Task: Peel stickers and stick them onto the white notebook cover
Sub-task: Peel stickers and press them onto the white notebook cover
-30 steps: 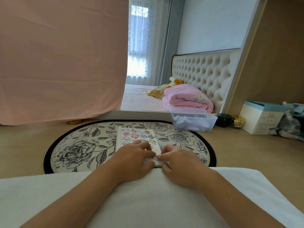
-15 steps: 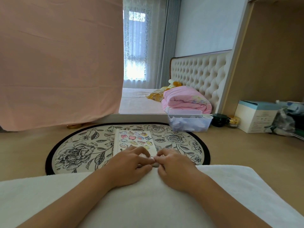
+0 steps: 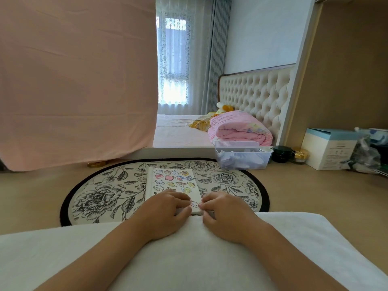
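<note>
Touching sticker (image 3: pixel 194 204) on notebook (image 3: pixel 172 180) w/ fingertips (image 3: pixel 184 201)

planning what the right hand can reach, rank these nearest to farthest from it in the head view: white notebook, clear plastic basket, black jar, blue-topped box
1. white notebook: at the fingertips of the right hand, just to its left.
2. clear plastic basket: ahead, slightly right.
3. black jar: right of the basket.
4. blue-topped box: far right.

left hand (image 3: pixel 165 211) and right hand (image 3: pixel 226 213) covering the near end of the notebook (image 3: pixel 172 181), sticker (image 3: pixel 194 204) at their fingertips (image 3: pixel 206 201) looking too small to identify, bag (image 3: pixel 365 156) running off the right edge
</note>
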The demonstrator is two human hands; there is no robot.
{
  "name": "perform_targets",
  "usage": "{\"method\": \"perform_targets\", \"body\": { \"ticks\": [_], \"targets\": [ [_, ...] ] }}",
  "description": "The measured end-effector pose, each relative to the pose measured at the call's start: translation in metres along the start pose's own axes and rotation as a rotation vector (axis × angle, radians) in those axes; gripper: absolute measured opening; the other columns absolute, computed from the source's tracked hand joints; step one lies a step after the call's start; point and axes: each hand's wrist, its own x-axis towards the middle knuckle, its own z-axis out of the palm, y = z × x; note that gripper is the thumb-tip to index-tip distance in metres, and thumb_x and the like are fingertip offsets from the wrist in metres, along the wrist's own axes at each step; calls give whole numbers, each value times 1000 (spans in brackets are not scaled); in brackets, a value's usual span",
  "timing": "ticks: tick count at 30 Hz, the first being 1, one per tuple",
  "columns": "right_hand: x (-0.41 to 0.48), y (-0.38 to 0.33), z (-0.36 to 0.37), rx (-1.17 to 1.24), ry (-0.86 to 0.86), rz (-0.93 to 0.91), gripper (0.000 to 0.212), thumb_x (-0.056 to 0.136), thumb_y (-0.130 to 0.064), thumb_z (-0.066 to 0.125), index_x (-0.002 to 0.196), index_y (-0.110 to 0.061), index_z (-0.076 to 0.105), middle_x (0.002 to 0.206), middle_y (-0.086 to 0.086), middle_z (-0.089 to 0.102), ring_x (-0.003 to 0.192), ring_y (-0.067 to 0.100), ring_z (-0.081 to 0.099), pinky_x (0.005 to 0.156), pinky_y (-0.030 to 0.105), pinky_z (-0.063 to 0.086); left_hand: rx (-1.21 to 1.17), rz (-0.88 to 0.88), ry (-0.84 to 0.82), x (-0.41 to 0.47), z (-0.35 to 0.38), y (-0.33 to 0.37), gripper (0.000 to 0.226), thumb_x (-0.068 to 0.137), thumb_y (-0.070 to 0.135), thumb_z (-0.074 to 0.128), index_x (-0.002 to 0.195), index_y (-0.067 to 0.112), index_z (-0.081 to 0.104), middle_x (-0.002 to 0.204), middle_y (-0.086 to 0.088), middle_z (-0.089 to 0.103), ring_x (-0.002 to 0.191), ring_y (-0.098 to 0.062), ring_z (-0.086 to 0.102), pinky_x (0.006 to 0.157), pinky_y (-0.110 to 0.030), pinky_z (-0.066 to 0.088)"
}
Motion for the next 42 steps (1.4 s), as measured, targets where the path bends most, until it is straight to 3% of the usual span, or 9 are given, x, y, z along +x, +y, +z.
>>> {"method": "perform_targets", "body": {
  "ticks": [5,8,13,17,20,28,37,40,42],
  "targets": [
    [14,-2,-9,-38,34,58,35,99,-43,45,125,-37,68,126,-17,62,114,9,59,100,32,46,-211,-96,108,10,-12,-13,26,100,33,53,110,28,75,115,22,66,107,9,57,100,-21,46],
    [42,-6,-10,-56,38,53,43,102,-41,39,142,-31,53,141,-9,55,128,14,50,107,37,42,-123,-165,200,28,-22,-33,30,101,26,48,122,30,69,126,21,62,119,3,52,107,-28,42],
    [109,-21,11,-63,-90,36,56,105,-35,30,158,-17,25,165,2,24,151,21,21,122,41,17,242,-261,-58,64,-22,-67,50,104,32,31,154,26,34,161,8,30,149,-12,23,123,-38,14],
    [150,-27,38,-85,-242,57,58,108,-37,16,162,-16,5,170,2,-1,156,18,-4,126,41,2,321,-331,-298,72,-10,-83,57,106,35,16,160,22,3,168,4,-1,154,-12,-4,125,-43,-5],
    [162,-24,49,-64,-318,40,59,108,-40,11,161,-20,-4,169,-2,-12,154,13,-13,126,40,-4,300,-353,-349,66,-6,-89,57,106,36,10,159,20,-7,167,3,-12,153,-12,-11,125,-42,-5],
    [158,-16,49,-29,-338,98,65,106,-50,8,160,-19,-10,167,-3,-17,153,11,-17,126,37,-6,304,-375,-340,62,-5,-91,59,105,39,9,159,21,-7,166,5,-16,152,-10,-14,125,-41,-5],
    [141,-13,41,-120,-338,253,66,106,-48,8,158,-14,-15,165,4,-25,150,17,-28,124,42,-14,315,-339,-314,61,-5,-89,59,105,36,9,159,19,-8,166,3,-15,152,-12,-15,124,-40,-10],
    [131,-27,39,-141,-295,204,64,107,-41,9,157,-12,-17,164,4,-26,150,18,-28,125,41,-12,322,-294,-220,60,-8,-86,63,100,40,4,160,21,-3,167,3,-13,152,-11,-17,124,-38,-10],
    [125,-38,39,-104,-279,121,61,107,-37,11,158,-13,-14,165,2,-23,151,16,-25,124,37,-13,308,-275,-149,57,-13,-80,78,87,46,-8,160,24,6,168,5,-5,153,-11,-10,124,-36,-6]
  ]
}}
